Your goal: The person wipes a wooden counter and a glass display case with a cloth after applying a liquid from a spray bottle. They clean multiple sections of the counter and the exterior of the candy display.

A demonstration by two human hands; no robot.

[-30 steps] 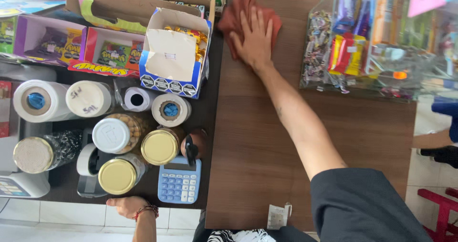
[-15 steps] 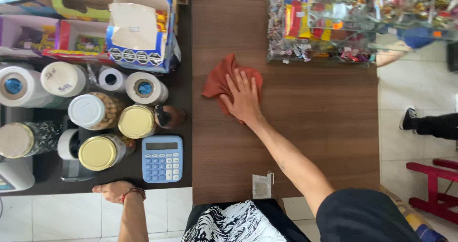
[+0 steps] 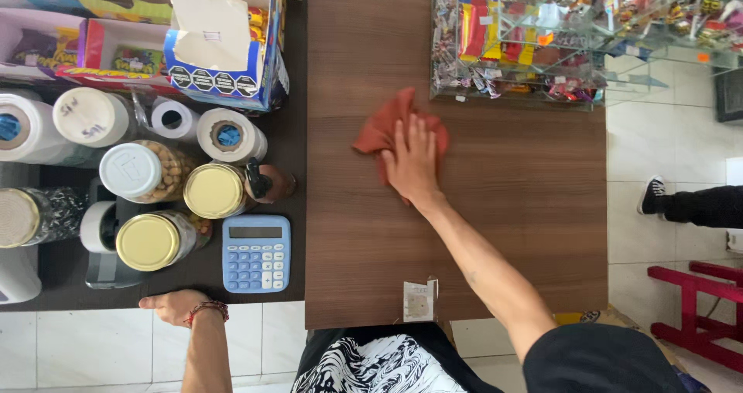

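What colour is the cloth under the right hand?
Reddish-orange cloth, seen best in the head view.

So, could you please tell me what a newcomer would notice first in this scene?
The right hand lies flat on a crumpled rust-red cloth in the middle of the brown wooden counter. At the far right edge stands a clear glass display case of colourful sweets. The left hand rests on the near edge of the dark side shelf, beside a blue pocket calculator and yellow-lidded jars.
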